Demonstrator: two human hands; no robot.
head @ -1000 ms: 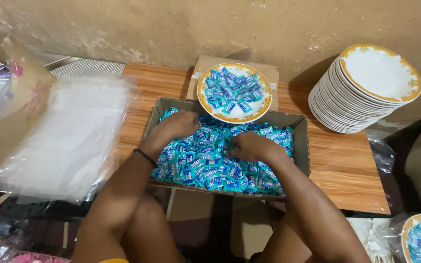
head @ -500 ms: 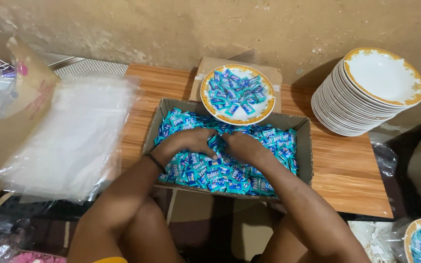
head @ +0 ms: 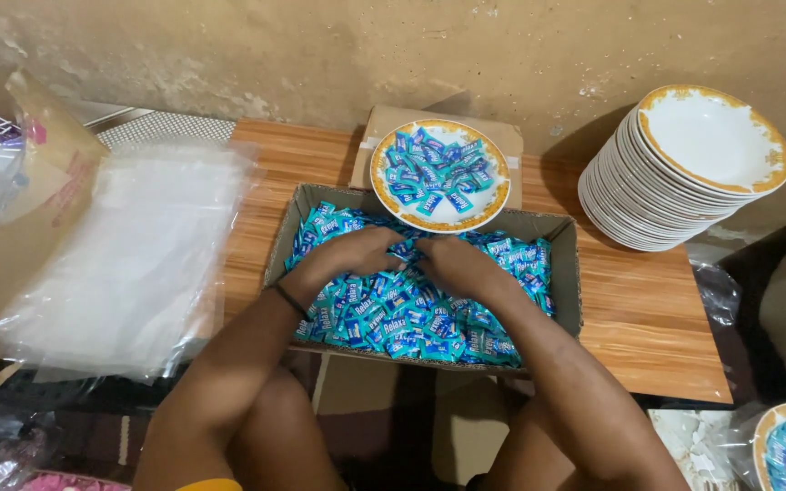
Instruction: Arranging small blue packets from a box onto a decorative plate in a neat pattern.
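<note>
While both my hands lie palm down in the shallow grey cardboard box (head: pixel 564 273), they meet at its middle, sunk into the heap of small blue-wrapped sweets (head: pixel 411 314) that fills it. My left hand (head: pixel 352 253) cups over the sweets with curled fingers, a dark band at the wrist; my right hand (head: pixel 457 264) is bunched the same way, fingertips touching the left. Whether either pinches a sweet I cannot tell. On the box's far rim rests a white bowl with a gold-patterned edge (head: pixel 384 186), holding more blue sweets. At the right of the wooden surface (head: pixel 648 318) stands a tall stack of matching bowls (head: pixel 684 168), the top one bare. To the left lies a pile of clear plastic bags (head: pixel 129 255), beside a brown carton (head: pixel 20 209).
</note>
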